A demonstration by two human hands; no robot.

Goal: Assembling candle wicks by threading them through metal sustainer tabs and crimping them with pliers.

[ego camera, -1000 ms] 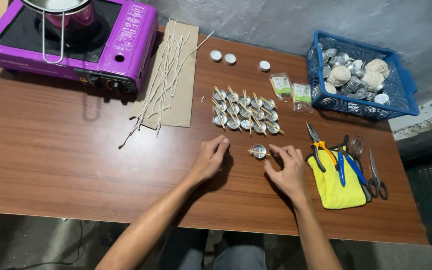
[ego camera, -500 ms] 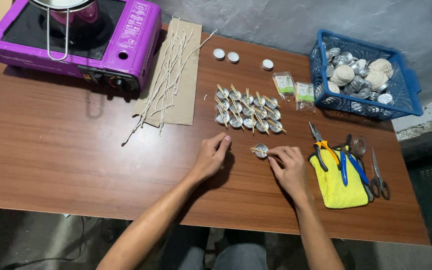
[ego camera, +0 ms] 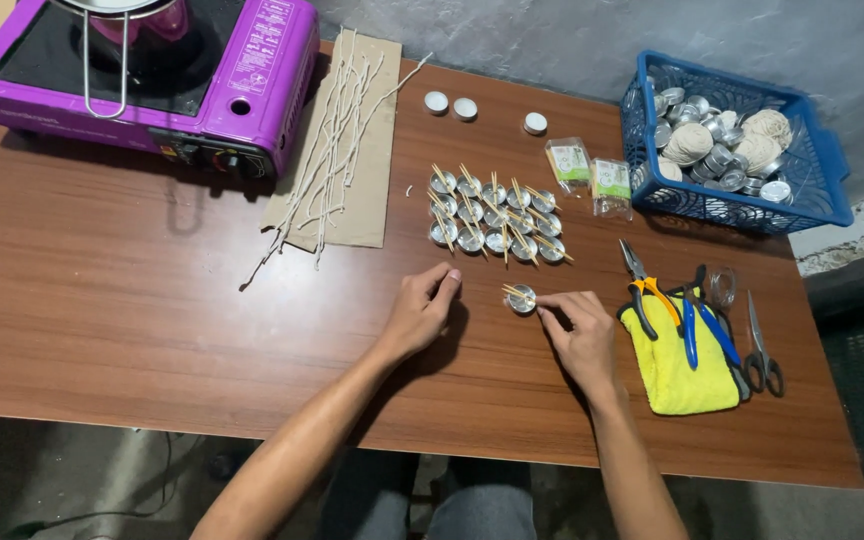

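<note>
Your right hand point(ego camera: 580, 335) rests on the table point(ego camera: 132, 300), its fingertips touching a small metal cup point(ego camera: 521, 298) with thin sticks laid across its rim; the grip lies loosely spread beside the cup, not pinching it. Your left hand point(ego camera: 422, 310) sits just left of the cup, fingers curled together, holding nothing visible. Rows of like cups point(ego camera: 492, 215) stand beyond. Pliers point(ego camera: 644, 285) and a yellow cloth point(ego camera: 677, 365) lie to your right.

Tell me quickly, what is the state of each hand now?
Left hand: loosely curled on the table, holding nothing visible.
Right hand: fingertips touching the small metal cup, not lifting it.
</note>
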